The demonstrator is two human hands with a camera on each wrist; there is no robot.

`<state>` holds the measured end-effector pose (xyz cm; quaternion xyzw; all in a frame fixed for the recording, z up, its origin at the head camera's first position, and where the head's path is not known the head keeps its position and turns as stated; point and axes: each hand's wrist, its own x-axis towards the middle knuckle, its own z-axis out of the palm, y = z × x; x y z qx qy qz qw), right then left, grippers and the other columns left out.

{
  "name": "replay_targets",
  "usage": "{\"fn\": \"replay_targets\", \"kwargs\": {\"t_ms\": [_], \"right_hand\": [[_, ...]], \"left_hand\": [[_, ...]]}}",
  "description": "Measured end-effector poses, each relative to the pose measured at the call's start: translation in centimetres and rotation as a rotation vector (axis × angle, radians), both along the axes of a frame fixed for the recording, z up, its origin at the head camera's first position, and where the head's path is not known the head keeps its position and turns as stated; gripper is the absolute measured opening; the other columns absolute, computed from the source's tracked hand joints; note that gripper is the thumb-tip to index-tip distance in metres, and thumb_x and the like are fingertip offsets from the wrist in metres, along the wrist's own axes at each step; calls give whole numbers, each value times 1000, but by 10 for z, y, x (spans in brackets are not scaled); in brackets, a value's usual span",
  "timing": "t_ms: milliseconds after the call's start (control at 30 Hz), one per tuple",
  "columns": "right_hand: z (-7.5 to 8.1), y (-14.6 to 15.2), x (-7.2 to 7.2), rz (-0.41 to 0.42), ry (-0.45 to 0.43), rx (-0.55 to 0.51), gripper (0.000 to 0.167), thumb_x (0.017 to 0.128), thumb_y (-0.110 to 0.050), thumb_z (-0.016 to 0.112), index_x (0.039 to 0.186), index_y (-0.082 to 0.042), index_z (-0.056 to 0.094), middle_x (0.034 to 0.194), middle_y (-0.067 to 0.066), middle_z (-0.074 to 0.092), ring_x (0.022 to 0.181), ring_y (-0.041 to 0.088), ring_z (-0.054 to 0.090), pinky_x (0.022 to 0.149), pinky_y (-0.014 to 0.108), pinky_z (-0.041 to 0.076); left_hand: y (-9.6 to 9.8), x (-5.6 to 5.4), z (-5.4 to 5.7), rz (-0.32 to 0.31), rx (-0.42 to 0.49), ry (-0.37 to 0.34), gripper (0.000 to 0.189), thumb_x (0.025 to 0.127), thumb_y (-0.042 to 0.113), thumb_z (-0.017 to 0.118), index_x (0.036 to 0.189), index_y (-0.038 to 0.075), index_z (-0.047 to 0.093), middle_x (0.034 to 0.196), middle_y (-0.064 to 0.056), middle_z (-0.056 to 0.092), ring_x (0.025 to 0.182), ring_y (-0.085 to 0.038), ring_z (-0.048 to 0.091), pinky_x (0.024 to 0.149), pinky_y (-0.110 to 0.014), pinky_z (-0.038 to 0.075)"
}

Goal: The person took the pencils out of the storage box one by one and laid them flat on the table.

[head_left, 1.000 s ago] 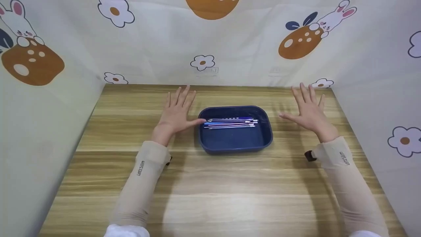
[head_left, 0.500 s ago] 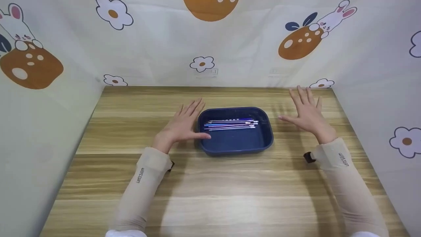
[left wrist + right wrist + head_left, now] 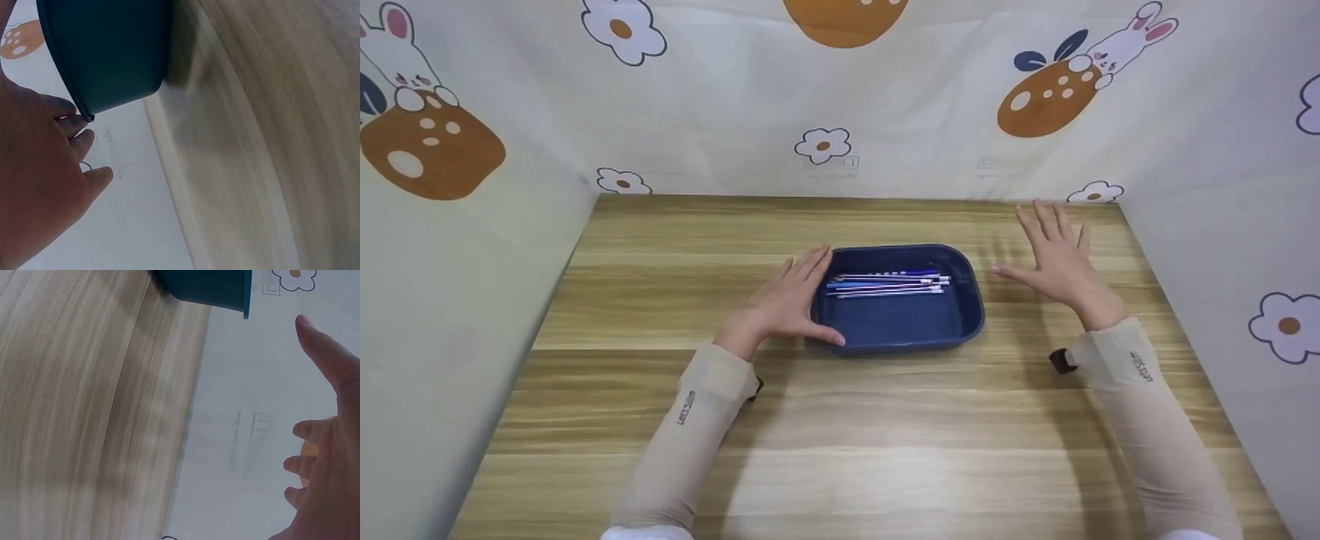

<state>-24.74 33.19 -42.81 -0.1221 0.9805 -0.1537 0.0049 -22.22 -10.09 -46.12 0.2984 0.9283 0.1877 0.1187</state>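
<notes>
Navy open-top box [image 3: 900,324], rounded corners, sits flat on wood-grain bench [image 3: 840,450], center of head view, long sides running 9 to 3 o'clock. Bundle of slim pencils [image 3: 885,286] lies inside, toward box's 11 o'clock, eraser ends at 3 o'clock.

Left hand [image 3: 786,304] at box's 9 o'clock: released, fingers extended, grouped along the rim at 10 o'clock, thumb spread to the rim at 8. Left wrist view has fingertips right by the rim; actual contact, can't tell.

Right hand [image 3: 1061,266] just past box's 3 o'clock, slightly toward 2: released, fingers fanned, thumb pointing to 9 o'clock; right wrist view shows a gap to the box.

Beige sleeves [image 3: 1155,435] on both forearms, lettering near cuffs, black wrist gadget [image 3: 1063,361] by right cuff. Pale backdrop [image 3: 720,112] at 12 o'clock, bunny and flower prints
</notes>
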Motion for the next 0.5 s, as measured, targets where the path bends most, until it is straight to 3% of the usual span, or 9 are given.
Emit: {"fn": "replay_targets", "kwargs": {"t_ms": [200,500], "right_hand": [[1,-4,2,8,-2,-12,104,85,-62,67,161,-16,15,168,19,4,154,43,-10,111,80,-11],[3,-8,0,37,16,-36,104,84,-59,70,161,-13,17,168,21,3,154,46,-6,112,80,-8]], "left_hand": [[-1,0,-3,-12,4,-43,139,66,72,78,160,5,1,170,-12,-1,158,-26,0,129,-52,3],[-4,-11,-2,-36,31,-53,138,66,68,81,161,7,1,170,-10,-1,158,-26,0,129,-51,4]]}}
